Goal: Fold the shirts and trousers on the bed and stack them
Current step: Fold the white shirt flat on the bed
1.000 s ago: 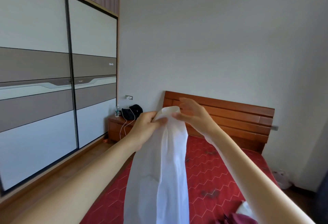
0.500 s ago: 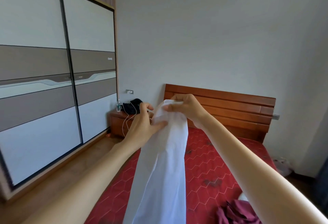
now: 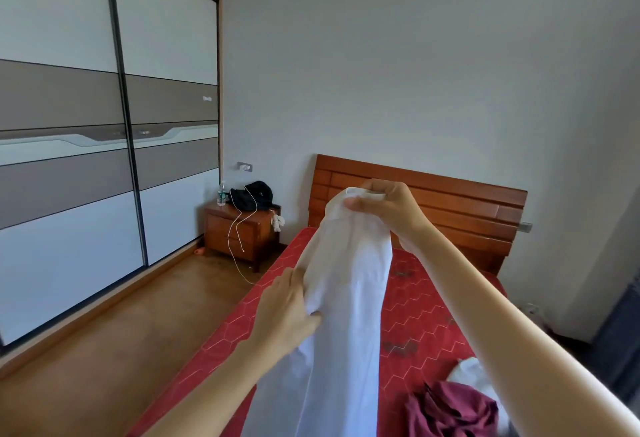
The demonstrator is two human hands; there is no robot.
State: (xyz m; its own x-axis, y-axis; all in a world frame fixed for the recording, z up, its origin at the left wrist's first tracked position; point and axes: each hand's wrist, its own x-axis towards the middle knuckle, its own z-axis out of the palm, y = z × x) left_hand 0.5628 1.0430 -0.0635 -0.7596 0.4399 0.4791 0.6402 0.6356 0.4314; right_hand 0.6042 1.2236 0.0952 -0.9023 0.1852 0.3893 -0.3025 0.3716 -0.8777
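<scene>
The right hand pinches the top edge of a white garment at the centre of the frame, fingers curled tight around the cloth. Lower down, the left hand grips a fold on its left side. The garment hangs long and smooth above the red bed, with a maroon garment crumpled at lower right.

left hand slid down the white garment's edge, right hand perhaps regripped its top
</scene>
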